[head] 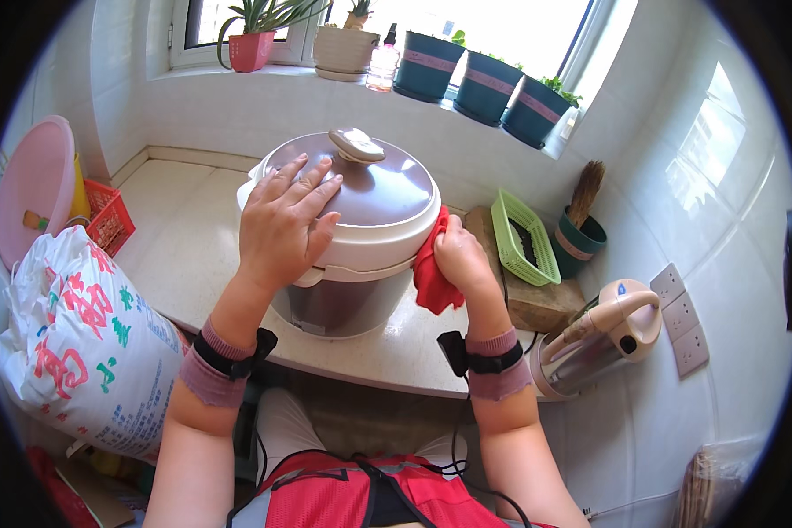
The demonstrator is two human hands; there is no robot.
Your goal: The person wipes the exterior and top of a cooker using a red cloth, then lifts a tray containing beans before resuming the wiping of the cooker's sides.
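Note:
In the head view a large round cooker (350,297), with a white rim and a metallic body, stands on the pale counter before me. Its brownish lid (383,191) is on and carries a beige knob (356,145). My left hand (284,228) lies spread on the left part of the lid and its rim, holding nothing. At the cooker's right side, my right hand (461,254) grips a red cloth (433,277) against the white rim. The fingers of that hand are partly hidden.
A green plastic basket (534,251) rests on a wooden block (541,303) at the right, near a brush in a dark pot (577,247) and a beige-handled electric pitcher (587,343). A full white sack (99,350), a pink basin (36,191) and a red basket (111,218) are left. Potted plants line the windowsill.

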